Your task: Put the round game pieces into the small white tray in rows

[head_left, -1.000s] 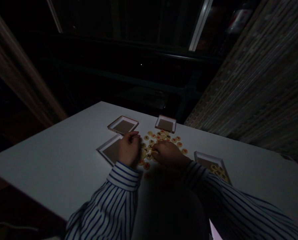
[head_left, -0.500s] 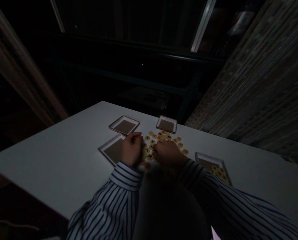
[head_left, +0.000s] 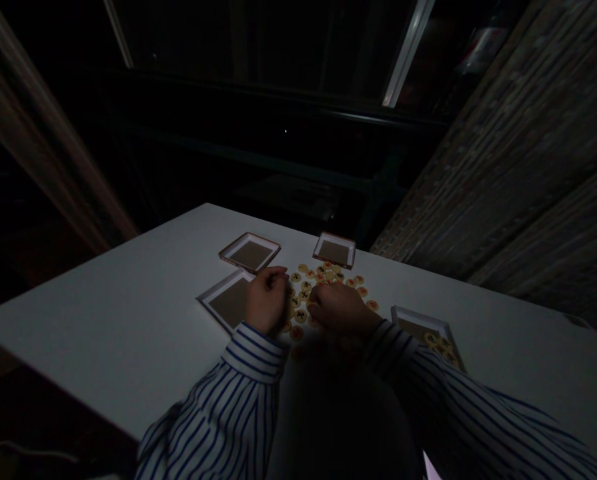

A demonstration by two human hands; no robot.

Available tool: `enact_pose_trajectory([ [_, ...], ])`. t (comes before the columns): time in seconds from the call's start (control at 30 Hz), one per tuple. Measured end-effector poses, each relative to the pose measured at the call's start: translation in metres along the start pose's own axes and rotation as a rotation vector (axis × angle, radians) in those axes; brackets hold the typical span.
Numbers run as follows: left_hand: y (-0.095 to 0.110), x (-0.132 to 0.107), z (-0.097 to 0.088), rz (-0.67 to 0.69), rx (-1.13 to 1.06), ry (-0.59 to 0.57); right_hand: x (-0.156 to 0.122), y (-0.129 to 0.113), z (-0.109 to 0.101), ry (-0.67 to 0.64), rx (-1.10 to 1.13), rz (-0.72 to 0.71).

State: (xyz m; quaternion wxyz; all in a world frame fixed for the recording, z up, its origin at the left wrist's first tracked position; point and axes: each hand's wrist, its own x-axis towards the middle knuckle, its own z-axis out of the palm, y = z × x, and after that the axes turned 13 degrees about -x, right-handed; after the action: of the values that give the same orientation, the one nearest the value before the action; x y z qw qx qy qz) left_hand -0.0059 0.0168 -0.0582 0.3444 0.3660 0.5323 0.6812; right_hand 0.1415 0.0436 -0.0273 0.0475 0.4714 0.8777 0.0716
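Discs (head_left: 331,275) lie heaped between the hands, and both hands have edged slightly rightward since the earlier views. The left hand (head_left: 267,301) is curled, its fingers closed at the heap's left edge. The right hand (head_left: 339,309) is half-curled, its fingertips down among the discs. Whether either hand holds a disc cannot be told. A right-hand tray (head_left: 412,313) holds several discs, a left tray (head_left: 213,301) lies beside the left hand, and two far trays (head_left: 333,236) sit beyond the heap.
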Motion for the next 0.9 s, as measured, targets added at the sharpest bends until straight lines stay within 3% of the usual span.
enact_pose_trajectory([
  [0.13, -0.001, -0.001, 0.001, 0.017, 0.016, -0.045, 0.002, 0.017, -0.002, -0.031, 0.496, 0.043],
  [0.23, -0.004, -0.002, 0.003, 0.021, -0.005, -0.17, 0.003, 0.026, -0.006, -0.07, 0.891, 0.077],
  [0.33, -0.005, -0.006, 0.006, 0.02, -0.023, -0.295, 0.001, 0.028, -0.01, -0.096, 1.112, 0.111],
  [0.5, -0.001, -0.01, 0.01, 0.007, -0.052, -0.35, -0.003, 0.026, -0.012, -0.106, 1.267, 0.111],
  [0.77, 0.003, -0.011, 0.01, -0.008, -0.11, -0.361, -0.003, 0.028, -0.005, -0.103, 1.336, 0.043],
  [0.9, 0.001, -0.01, 0.01, -0.023, -0.143, -0.352, -0.005, 0.026, -0.008, -0.107, 1.314, 0.076],
])
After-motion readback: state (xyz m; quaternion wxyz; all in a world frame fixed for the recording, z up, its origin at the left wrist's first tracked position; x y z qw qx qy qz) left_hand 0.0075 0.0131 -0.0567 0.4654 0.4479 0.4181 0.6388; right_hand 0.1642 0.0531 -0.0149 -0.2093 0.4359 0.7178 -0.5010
